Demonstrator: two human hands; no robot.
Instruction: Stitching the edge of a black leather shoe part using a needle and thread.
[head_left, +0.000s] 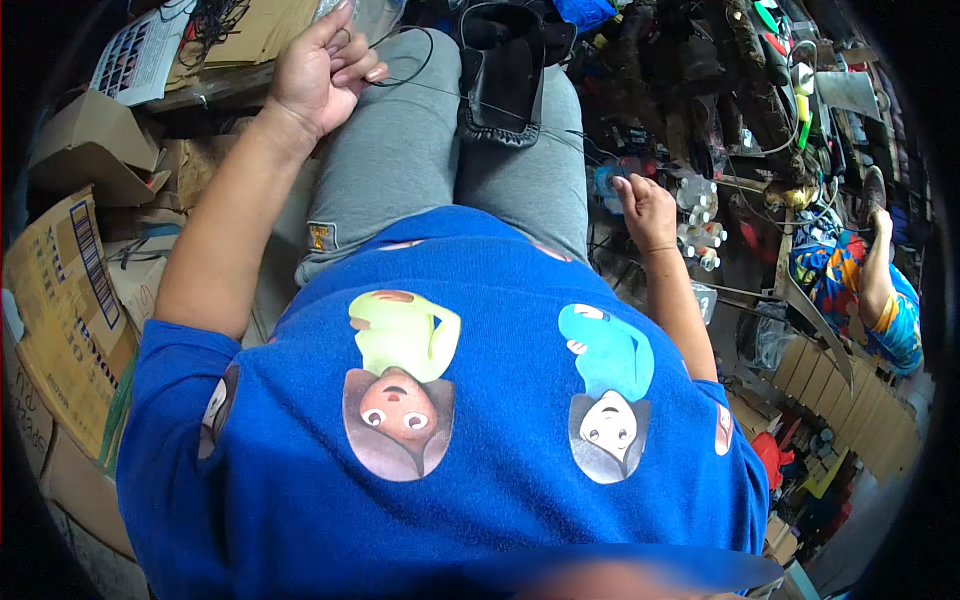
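Note:
Between my knees stands a black shoe (505, 90), with gathered stitching along its near end. A thin dark thread (430, 88) crosses it, running from hand to hand. My left hand (325, 75) is raised beyond my left thigh, its fingers curled and pinched on the thread, which loops loosely beside them. Out past my right thigh, my right hand (650, 212) is closed, thumb pressed to the fingers. The thread leads toward it, though its end there is too fine to make out. Neither hand touches the shoe.
Cardboard boxes (75, 310) crowd my left side, with a printed sheet (140, 50) at the far left. Several small clear bottles (700, 225) stand beside my right hand. Tools and cables clutter the far right, where another person's leg (878, 265) shows near a slatted wooden surface (850, 410).

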